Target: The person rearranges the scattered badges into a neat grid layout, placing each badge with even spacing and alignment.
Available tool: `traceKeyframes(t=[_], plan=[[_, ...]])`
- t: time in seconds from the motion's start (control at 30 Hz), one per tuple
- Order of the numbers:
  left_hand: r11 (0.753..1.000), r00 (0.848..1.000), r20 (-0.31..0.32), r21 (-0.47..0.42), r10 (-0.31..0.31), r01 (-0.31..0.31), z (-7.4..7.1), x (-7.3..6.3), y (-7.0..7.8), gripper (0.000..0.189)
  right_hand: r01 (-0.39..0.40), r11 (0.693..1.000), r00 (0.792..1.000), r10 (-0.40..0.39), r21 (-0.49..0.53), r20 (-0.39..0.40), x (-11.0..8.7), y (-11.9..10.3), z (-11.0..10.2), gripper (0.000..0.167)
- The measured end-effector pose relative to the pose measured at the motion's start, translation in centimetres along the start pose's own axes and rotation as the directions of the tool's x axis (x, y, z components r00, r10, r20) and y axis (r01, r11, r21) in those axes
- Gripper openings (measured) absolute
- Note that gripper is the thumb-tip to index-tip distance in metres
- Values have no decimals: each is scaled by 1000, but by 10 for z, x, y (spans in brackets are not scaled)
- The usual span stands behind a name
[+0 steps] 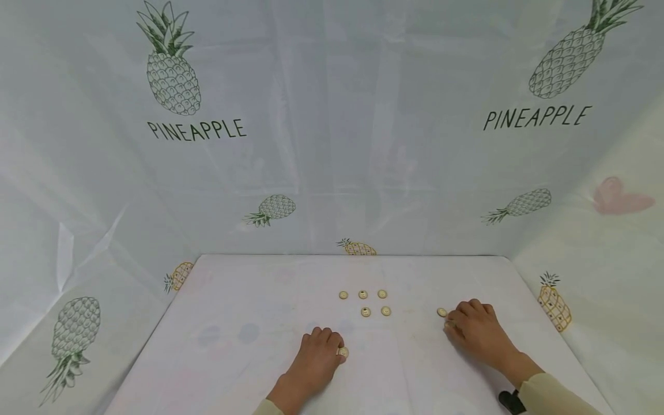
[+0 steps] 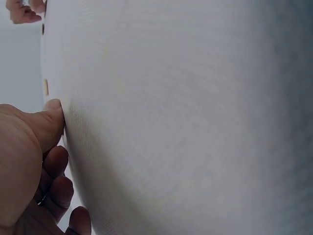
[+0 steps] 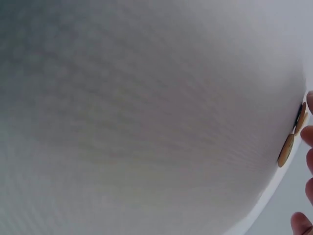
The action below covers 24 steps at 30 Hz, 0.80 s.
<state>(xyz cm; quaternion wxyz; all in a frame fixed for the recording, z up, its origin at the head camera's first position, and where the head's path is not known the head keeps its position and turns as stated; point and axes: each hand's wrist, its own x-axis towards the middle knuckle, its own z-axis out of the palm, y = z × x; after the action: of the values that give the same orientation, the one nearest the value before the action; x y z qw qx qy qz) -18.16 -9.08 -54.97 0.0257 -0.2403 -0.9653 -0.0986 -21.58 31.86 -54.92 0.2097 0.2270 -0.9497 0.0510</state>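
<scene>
My left hand (image 1: pixel 317 358), near the front of the table, pinches a small round pale wooden disc (image 1: pixel 343 351) between thumb and fingers. In the left wrist view that thumb (image 2: pixel 53 110) is at the tabletop and the disc is hidden. At the right side of the table, my right hand (image 1: pixel 476 333) has its thumb and fingertips around a second disc (image 1: pixel 450 324), mostly covered by the fingers. Just beyond those fingertips lies another disc (image 1: pixel 442 312). The right wrist view shows one flat disc (image 3: pixel 286 150) beside a second one (image 3: pixel 301 119) at the fingers.
Beyond and between the hands, several matching discs (image 1: pixel 365 312) lie in two rows on the white table (image 1: pixel 233 323). A pineapple-print sheet (image 1: pixel 332 144) hangs behind and along the sides. Something black (image 1: pixel 512 402) is at the right sleeve.
</scene>
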Motion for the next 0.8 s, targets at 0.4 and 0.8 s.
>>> traceKeyframes(t=[0.4, 0.8], plan=[[1000, 1000, -15, 3, 5, -5, 4, 1, -2, 23, 37, 999, 999, -37, 37, 8, 0, 1, 8, 16], [1000, 1000, -19, 0, 6, -6, 2, 1, 0, 23, 47, 997, 998, -45, 54, -31, -3, 2, 9, 29]])
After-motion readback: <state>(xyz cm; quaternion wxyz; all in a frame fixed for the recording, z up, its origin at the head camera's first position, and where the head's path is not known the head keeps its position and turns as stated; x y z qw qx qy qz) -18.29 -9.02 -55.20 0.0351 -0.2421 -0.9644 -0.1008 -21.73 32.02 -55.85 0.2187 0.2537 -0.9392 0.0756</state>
